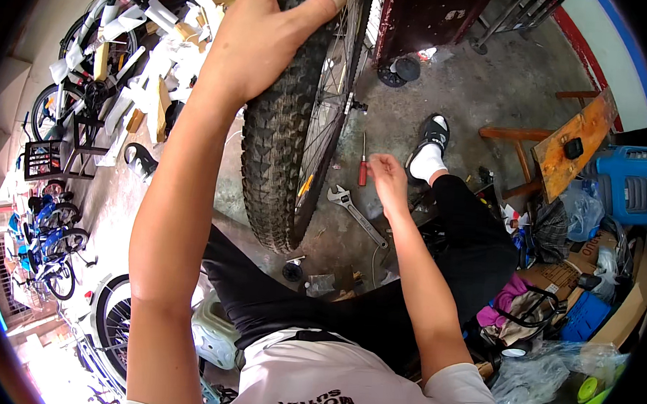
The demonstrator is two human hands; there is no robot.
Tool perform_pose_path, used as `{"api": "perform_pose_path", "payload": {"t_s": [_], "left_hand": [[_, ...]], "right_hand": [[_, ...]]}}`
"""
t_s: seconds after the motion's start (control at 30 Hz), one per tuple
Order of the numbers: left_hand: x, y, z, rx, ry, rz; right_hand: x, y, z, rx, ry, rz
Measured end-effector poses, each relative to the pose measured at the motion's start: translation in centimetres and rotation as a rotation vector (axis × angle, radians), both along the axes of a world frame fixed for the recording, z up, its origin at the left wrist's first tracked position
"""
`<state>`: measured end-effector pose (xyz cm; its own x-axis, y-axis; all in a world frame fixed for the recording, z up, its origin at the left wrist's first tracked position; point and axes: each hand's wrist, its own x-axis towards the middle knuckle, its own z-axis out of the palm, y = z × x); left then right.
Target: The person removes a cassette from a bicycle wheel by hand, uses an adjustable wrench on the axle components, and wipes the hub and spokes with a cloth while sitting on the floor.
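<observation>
Left hand (263,43) clasps tyre (273,151), both cropped by top edge. Right hand (388,179) just beside screwdriver (363,172), palm hidden; cannot tell whether gripping.

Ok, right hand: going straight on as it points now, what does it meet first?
Probably the red-handled screwdriver, just ahead of the right hand in the picture. Depth is unclear; if higher, it may pass over toward the bicycle wheel.
</observation>
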<state>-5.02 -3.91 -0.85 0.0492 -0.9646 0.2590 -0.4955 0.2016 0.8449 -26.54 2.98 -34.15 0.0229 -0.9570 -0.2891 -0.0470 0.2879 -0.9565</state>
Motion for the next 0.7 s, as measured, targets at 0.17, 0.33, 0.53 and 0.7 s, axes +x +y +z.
{"api": "perform_pose_path", "payload": {"t_s": [0.17,0.33,0.53,0.7], "left_hand": [[0.0,1.1,1.7,0.027,-0.001,0.019],[1.7,0.4,0.5,0.008,0.115,0.059],[3.6,-0.9,0.2,-0.549,-0.49,0.023],[4.3,-0.2,1.5,-0.428,-0.735,0.023]], "right_hand": [[0.0,1.1,-5.2,0.208,0.051,0.008],[1.5,1.4,-6.8,0.108,0.107,0.2],[-6.8,4.0,-18.0,0.246,0.378,0.221],[-6.3,8.0,-15.6,0.466,0.897,0.552]]}}
